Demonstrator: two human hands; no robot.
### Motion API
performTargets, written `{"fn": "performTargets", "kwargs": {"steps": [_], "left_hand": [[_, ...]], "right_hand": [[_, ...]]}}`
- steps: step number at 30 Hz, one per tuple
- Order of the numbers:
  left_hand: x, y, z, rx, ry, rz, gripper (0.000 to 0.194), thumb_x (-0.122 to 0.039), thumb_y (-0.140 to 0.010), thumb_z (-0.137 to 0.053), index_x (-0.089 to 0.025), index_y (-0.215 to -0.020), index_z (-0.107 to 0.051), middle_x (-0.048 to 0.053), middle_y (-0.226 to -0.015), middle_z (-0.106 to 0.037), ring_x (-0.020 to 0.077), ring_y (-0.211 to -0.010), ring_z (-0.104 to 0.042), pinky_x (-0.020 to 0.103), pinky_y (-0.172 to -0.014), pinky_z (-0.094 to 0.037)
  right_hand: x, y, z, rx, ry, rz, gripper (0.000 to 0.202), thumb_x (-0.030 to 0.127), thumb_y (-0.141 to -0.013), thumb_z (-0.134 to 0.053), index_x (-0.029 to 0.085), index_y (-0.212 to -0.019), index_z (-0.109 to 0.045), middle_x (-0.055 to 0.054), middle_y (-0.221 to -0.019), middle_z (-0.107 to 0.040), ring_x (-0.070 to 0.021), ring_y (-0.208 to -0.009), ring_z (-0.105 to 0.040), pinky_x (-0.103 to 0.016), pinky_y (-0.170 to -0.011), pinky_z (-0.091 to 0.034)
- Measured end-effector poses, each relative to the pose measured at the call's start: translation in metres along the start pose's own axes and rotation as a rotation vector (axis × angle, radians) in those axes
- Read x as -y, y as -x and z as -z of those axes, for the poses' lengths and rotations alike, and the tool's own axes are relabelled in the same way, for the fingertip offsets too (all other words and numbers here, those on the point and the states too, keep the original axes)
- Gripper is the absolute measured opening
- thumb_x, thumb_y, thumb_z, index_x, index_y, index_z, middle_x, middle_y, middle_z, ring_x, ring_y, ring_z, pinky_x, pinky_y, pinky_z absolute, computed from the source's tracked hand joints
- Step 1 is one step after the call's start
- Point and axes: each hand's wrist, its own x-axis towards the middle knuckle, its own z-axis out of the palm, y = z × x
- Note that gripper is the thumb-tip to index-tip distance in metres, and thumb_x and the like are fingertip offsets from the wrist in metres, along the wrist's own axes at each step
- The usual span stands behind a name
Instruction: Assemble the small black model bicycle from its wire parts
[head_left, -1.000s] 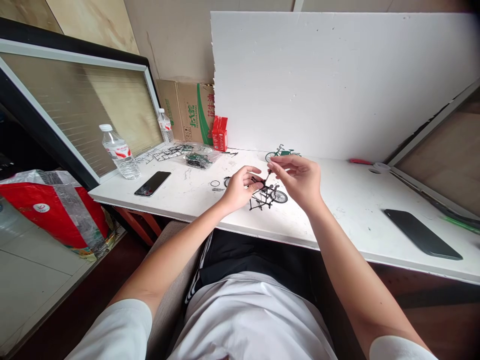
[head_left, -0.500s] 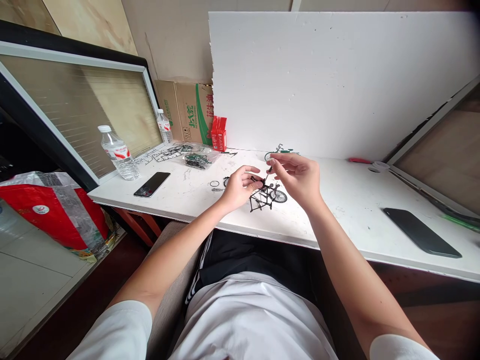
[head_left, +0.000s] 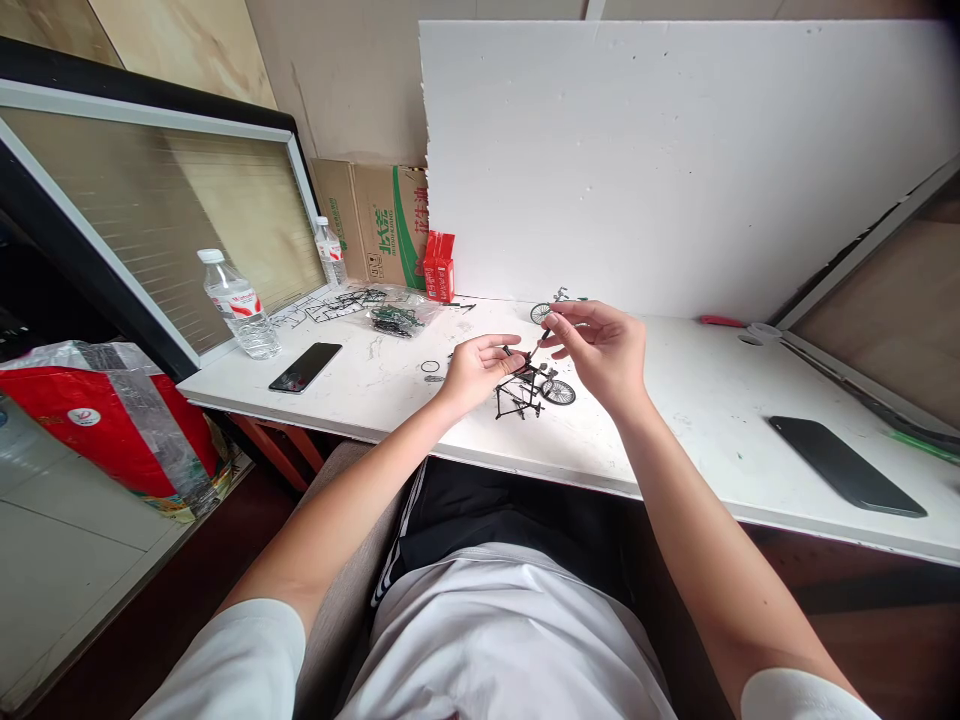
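Observation:
In my left hand [head_left: 474,376], the thumb and fingers pinch a small black model bicycle frame [head_left: 517,410] just above the table. My right hand [head_left: 604,352] is closed on a thin small screwdriver [head_left: 541,343], its shaft slanting down to the frame beside my left fingertips. Whether the tip sits in a screw is too small to tell. Just right of the frame, partly behind it, shows a spoked wheel [head_left: 559,392]. Left of my left hand lie a thin black ring [head_left: 430,367] and a small grey part [head_left: 433,379].
Behind my right hand stands another model bicycle [head_left: 541,313], partly hidden. A bag of parts [head_left: 396,320], black part frames [head_left: 341,305], a red box [head_left: 439,268], water bottles [head_left: 241,308] and a phone [head_left: 306,367] lie left. A dark flat case [head_left: 847,468] is at right.
The frame has tilted slightly and shifted a little left. My right hand, with the screwdriver, has moved slightly right. Both grips stay the same.

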Motion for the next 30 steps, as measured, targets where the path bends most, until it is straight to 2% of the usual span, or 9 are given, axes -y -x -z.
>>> {"fn": "performTargets", "kwargs": {"steps": [7, 12, 20, 27, 30], "left_hand": [[0.0003, -0.0010, 0.0000, -0.004, -0.005, -0.028, 0.051, -0.040, -0.077, -0.091, -0.012, -0.117, -0.075, 0.017, -0.113, -0.080, 0.0273, -0.107, -0.076, 0.046, -0.105, -0.057], [0.0036, -0.0026, 0.0007, 0.003, -0.043, -0.070, 0.048, -0.040, -0.079, -0.090, -0.012, -0.116, -0.076, 0.015, -0.108, -0.079, 0.0239, -0.099, -0.076, 0.042, -0.099, -0.060], [0.0053, -0.0031, 0.0015, 0.011, -0.070, -0.093, 0.044, -0.043, -0.079, -0.089, -0.013, -0.109, -0.076, 0.015, -0.111, -0.079, 0.0222, -0.097, -0.075, 0.040, -0.096, -0.060], [0.0056, -0.0019, 0.0002, 0.032, -0.048, -0.100, 0.042, -0.041, -0.078, -0.090, -0.012, -0.105, -0.075, 0.015, -0.110, -0.079, 0.0230, -0.099, -0.076, 0.040, -0.097, -0.060], [0.0069, -0.0017, -0.0002, 0.037, -0.038, -0.085, 0.042, -0.041, -0.076, -0.091, -0.013, -0.104, -0.076, 0.014, -0.108, -0.079, 0.0231, -0.098, -0.076, 0.040, -0.096, -0.060]], "right_hand": [[-0.0004, 0.0000, 0.0003, 0.002, 0.002, 0.014, 0.052, 0.068, -0.083, -0.079, 0.021, -0.105, -0.080, -0.008, -0.096, -0.080, -0.0240, -0.076, -0.081, -0.033, -0.060, -0.069], [-0.0019, -0.0003, 0.0000, 0.004, 0.007, 0.016, 0.054, 0.070, -0.083, -0.078, 0.021, -0.105, -0.080, -0.008, -0.097, -0.080, -0.0237, -0.076, -0.081, -0.033, -0.060, -0.069], [-0.0026, -0.0004, -0.0007, 0.020, -0.008, 0.007, 0.052, 0.068, -0.085, -0.078, 0.020, -0.106, -0.080, -0.008, -0.094, -0.080, -0.0224, -0.073, -0.080, -0.033, -0.059, -0.068], [-0.0030, -0.0004, -0.0003, 0.002, 0.027, 0.011, 0.052, 0.069, -0.080, -0.082, 0.021, -0.099, -0.078, -0.008, -0.092, -0.080, -0.0225, -0.071, -0.079, -0.033, -0.058, -0.068], [-0.0021, 0.0001, -0.0003, -0.007, 0.043, 0.014, 0.050, 0.068, -0.078, -0.084, 0.021, -0.091, -0.074, -0.008, -0.090, -0.080, -0.0211, -0.068, -0.078, -0.032, -0.057, -0.067]]}}
